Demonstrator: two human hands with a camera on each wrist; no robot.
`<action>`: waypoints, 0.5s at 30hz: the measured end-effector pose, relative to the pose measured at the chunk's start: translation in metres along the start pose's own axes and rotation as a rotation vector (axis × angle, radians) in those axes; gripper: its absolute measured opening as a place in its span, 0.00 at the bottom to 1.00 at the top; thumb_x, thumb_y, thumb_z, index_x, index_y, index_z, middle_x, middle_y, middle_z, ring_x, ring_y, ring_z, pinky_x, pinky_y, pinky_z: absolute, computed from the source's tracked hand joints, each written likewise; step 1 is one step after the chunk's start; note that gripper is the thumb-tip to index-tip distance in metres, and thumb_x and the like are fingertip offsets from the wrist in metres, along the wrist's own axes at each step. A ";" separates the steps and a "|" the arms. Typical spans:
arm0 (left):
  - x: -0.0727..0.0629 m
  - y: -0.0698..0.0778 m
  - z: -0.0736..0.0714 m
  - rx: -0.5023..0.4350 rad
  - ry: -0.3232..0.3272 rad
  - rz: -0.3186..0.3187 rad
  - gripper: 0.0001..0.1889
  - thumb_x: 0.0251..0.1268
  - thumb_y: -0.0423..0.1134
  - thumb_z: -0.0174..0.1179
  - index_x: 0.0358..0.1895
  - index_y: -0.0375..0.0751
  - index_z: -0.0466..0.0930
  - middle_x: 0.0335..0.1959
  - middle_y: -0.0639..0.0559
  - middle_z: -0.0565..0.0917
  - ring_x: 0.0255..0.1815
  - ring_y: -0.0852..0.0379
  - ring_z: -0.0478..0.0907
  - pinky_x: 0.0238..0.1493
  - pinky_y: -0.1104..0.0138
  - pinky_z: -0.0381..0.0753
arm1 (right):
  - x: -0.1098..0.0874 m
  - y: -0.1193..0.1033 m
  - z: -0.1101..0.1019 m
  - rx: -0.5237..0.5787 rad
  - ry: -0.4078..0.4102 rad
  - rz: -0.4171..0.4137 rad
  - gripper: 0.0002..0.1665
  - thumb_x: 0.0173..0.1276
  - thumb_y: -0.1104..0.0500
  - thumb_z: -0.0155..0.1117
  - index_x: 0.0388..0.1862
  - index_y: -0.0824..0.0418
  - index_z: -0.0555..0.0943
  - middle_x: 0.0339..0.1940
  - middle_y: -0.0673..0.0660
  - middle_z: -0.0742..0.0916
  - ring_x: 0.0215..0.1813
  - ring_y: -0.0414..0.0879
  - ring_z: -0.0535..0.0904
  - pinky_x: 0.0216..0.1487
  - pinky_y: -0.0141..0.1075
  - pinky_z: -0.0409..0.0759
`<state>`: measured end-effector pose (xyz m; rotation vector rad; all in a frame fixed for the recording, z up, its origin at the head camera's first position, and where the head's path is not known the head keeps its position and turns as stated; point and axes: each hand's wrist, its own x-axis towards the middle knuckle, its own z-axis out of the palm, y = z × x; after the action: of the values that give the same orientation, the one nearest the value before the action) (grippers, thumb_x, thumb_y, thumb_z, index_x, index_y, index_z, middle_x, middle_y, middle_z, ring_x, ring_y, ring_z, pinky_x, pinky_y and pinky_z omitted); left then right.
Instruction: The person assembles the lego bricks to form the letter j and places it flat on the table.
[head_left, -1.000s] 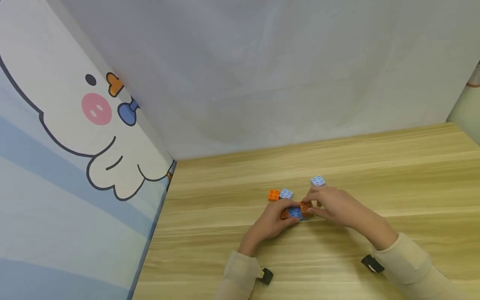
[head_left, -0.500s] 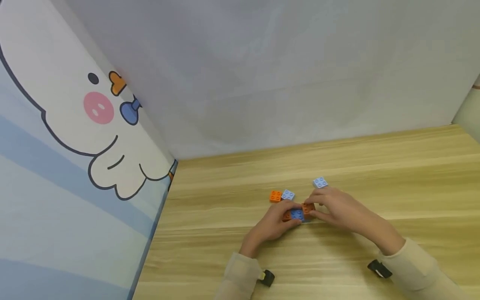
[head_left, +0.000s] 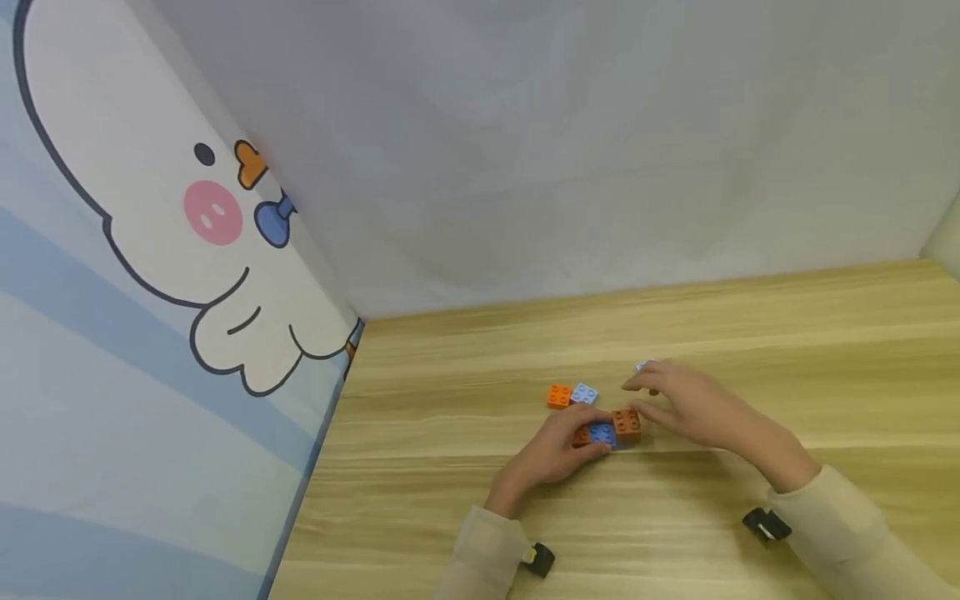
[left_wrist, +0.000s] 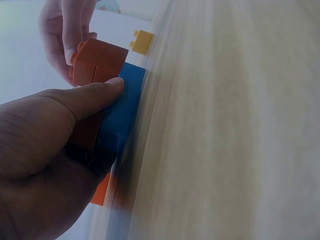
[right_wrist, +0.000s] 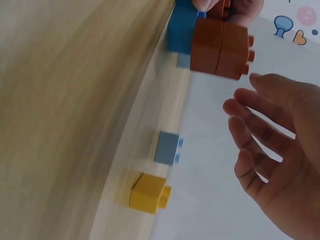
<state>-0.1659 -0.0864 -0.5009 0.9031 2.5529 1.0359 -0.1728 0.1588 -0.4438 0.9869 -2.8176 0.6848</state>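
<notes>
Brick build pinched in the left hand, right hand spread just beside it!

And the brick build (head_left: 602,434) sits right down at the tabletop (head_left: 450,375), between the hands, its left end lost under the left hand (head_left: 551,450): thumb on the near side, fingers on the far side, how they grip there hard to see! At the right end stand two brown bricks (right_wrist: 220,48), one on the other, and the right hand (head_left: 701,408) is just to the right, fingers parted, holding nothing. Farther out, an orange brick (head_left: 558,396) lies beside a pale blue brick (head_left: 584,393), and to the right a second pale blue brick (head_left: 645,365) is mostly covered by the right hand. The yellow brick (right_wrist: 148,194) shows only in the wrist views!
</notes>
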 end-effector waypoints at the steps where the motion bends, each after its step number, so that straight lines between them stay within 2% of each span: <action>1: 0.000 0.000 0.000 0.003 -0.003 -0.003 0.21 0.73 0.43 0.63 0.66 0.44 0.78 0.63 0.49 0.83 0.62 0.58 0.78 0.67 0.69 0.75 | 0.002 0.003 -0.001 -0.005 0.005 0.006 0.14 0.72 0.56 0.67 0.53 0.60 0.87 0.49 0.56 0.89 0.53 0.57 0.85 0.54 0.53 0.84; 3: 0.000 0.001 0.000 0.005 -0.008 -0.006 0.21 0.73 0.43 0.63 0.66 0.44 0.77 0.64 0.49 0.82 0.63 0.58 0.78 0.67 0.69 0.75 | 0.005 0.009 -0.003 -0.015 0.013 0.018 0.14 0.72 0.58 0.67 0.53 0.62 0.86 0.49 0.58 0.89 0.50 0.56 0.85 0.52 0.52 0.84; 7: -0.001 0.001 0.000 0.000 -0.018 -0.012 0.22 0.74 0.43 0.62 0.67 0.45 0.77 0.65 0.49 0.82 0.64 0.58 0.78 0.69 0.68 0.74 | 0.012 0.023 -0.005 -0.038 0.009 0.070 0.16 0.71 0.59 0.67 0.55 0.64 0.85 0.52 0.62 0.88 0.53 0.61 0.85 0.55 0.56 0.82; 15: -0.003 0.001 -0.001 -0.007 -0.024 -0.020 0.22 0.74 0.44 0.62 0.68 0.46 0.76 0.66 0.50 0.81 0.65 0.58 0.77 0.70 0.67 0.73 | 0.021 0.042 -0.002 -0.050 -0.102 0.138 0.21 0.70 0.60 0.69 0.59 0.66 0.83 0.57 0.67 0.86 0.58 0.66 0.82 0.60 0.60 0.79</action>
<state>-0.1632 -0.0882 -0.4991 0.8808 2.5322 1.0214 -0.2149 0.1766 -0.4533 0.8495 -2.9979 0.5899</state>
